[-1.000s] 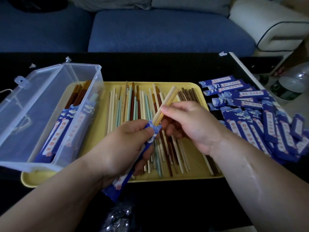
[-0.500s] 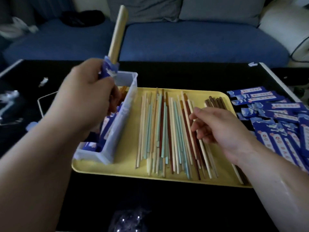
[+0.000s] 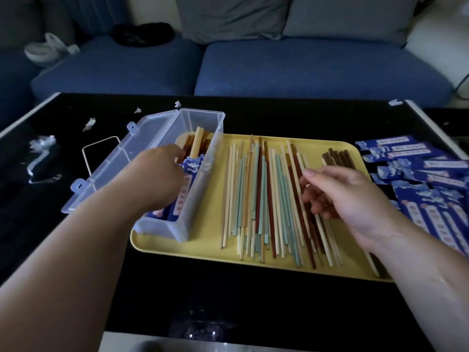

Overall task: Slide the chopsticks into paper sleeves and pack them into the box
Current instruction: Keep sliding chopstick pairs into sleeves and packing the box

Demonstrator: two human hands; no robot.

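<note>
A clear plastic box [image 3: 203, 118] stands on the left end of a yellow tray [image 3: 203, 247]. My left hand [image 3: 154, 181] reaches into the box and holds a cream chopstick pair [image 3: 197, 144] in a blue paper sleeve [image 3: 190, 171], lying on other sleeved pairs. Many loose chopsticks [image 3: 261, 199], cream, teal and red-brown, lie side by side on the tray. My right hand [image 3: 347, 196] hovers over their right part, fingers loosely curled with the tips touching them. Empty blue sleeves [image 3: 431, 174] are piled to the right of the tray.
The box's open lid [image 3: 132, 153] hangs out to the left over the black table. Plastic scraps [image 3: 42, 146] lie at the far left. Dark brown chopsticks [image 3: 337, 157] sit at the tray's back right. A blue sofa [image 3: 304, 67] stands behind the table.
My left hand carried the sleeved cream pair from in front of me up over the box and down into it. My right hand let go of the pair and dropped onto the loose chopsticks.
</note>
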